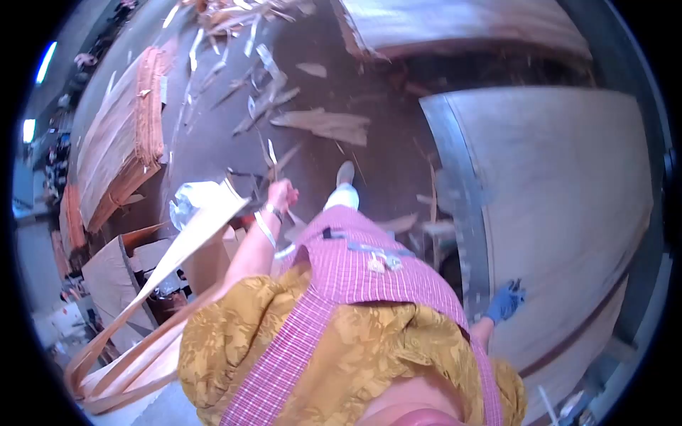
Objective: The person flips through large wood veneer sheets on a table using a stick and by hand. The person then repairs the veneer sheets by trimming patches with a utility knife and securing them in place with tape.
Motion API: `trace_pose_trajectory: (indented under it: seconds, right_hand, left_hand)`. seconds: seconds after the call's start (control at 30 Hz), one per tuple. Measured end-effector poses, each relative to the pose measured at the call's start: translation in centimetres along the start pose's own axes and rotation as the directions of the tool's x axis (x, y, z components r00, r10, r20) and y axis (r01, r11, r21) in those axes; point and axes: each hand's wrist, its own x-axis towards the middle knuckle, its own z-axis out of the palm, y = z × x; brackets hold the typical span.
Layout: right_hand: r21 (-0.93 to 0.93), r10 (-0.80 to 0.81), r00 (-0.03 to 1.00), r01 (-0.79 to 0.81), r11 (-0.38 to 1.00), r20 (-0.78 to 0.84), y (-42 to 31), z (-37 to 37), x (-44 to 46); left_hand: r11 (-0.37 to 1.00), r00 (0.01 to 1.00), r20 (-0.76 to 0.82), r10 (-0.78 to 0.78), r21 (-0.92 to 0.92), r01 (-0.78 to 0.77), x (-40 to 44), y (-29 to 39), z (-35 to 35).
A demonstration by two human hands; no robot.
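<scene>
My left hand [283, 194], bare with a wristwatch and a white band on the arm, is closed in a fist over the floor. A thin, pale pointed piece [272, 152] shows just beyond the fist; I cannot tell whether I hold it. My right hand [505, 302], in a blue glove with dark fingertips, rests with fingers apart on a large pale wood veneer sheet [561, 192]. Beside my left forearm, a long pale veneer strip [181, 248] runs down and curls at the lower left.
Torn veneer scraps [327, 126] litter the dark floor [305, 170] ahead. A veneer stack [117, 142] stands at left, another [462, 25] at the far right. An open cardboard box [117, 284] and a clear plastic bag [186, 202] are near my left arm.
</scene>
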Motion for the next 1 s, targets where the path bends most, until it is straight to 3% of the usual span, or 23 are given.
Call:
trace_pose_trajectory:
  seconds: [0.07,0.13,0.17,0.23,0.33,0.43,0.5,0.7,0.77,0.8,0.83,0.93,1.0]
  right_hand:
    - [0.099,-0.119,0.989,0.128,0.987,-0.091,-2.6,2.5,1.7]
    - [0.089,-0.119,0.984,0.132,0.987,-0.136,-7.9,2.1,1.0]
    - [0.101,-0.139,0.981,0.153,0.983,-0.135,-10.4,2.5,0.3]
    - [0.124,-0.178,0.980,0.188,0.974,-0.088,-15.9,3.3,0.0]
    - [0.212,-0.247,0.969,0.241,0.947,0.002,-25.0,0.4,-3.9]
    - [0.278,-0.382,0.923,0.378,0.883,-0.042,-30.6,-0.5,-6.0]
    - [0.287,-0.490,0.864,0.500,0.817,-0.111,-32.2,-0.8,-6.5]
    - [0.415,-0.489,0.855,0.514,0.751,-0.173,-35.4,-2.1,-5.1]
    - [0.479,-0.468,0.875,0.466,0.744,-0.124,-34.8,-2.4,-4.7]
    - [0.541,-0.478,0.844,0.527,0.656,-0.243,-34.0,-1.4,-4.5]
    - [0.523,-0.457,0.857,0.509,0.684,-0.236,-33.2,-1.6,-4.9]
    - [0.532,-0.330,0.940,0.325,0.782,-0.090,-30.1,-6.2,-9.2]
    - [0.600,-0.269,0.962,0.241,0.763,-0.045,-26.4,-3.9,-12.2]
  left_hand:
    - [0.997,1.000,0.009,-0.008,-0.079,0.009,3.2,0.3,-1.8]
    - [0.988,0.997,0.010,-0.078,-0.130,0.079,6.1,1.6,-2.7]
    - [0.990,0.994,-0.068,-0.084,-0.119,0.075,6.2,3.3,-2.1]
    - [0.989,0.993,-0.059,-0.099,-0.112,0.092,7.1,7.1,-1.8]
    - [0.998,0.999,0.036,0.008,-0.060,-0.006,9.4,12.3,-1.9]
    - [0.982,0.989,-0.048,0.139,-0.122,-0.144,11.0,16.3,-1.4]
    - [0.960,0.981,-0.013,0.193,-0.202,-0.191,11.6,17.7,-1.5]
    - [0.967,0.984,0.036,0.174,-0.196,-0.164,8.8,20.6,1.8]
    - [0.978,0.985,0.110,0.132,-0.178,-0.111,7.6,20.9,3.7]
    - [0.976,0.985,0.149,0.085,-0.211,-0.052,7.7,21.0,4.8]
    - [0.975,0.981,0.190,0.038,-0.223,0.005,8.0,21.0,6.0]
    - [0.998,0.925,0.379,-0.013,-0.050,0.034,7.4,22.3,10.5]
    - [0.992,0.871,0.484,-0.082,0.126,0.023,5.7,22.7,14.5]
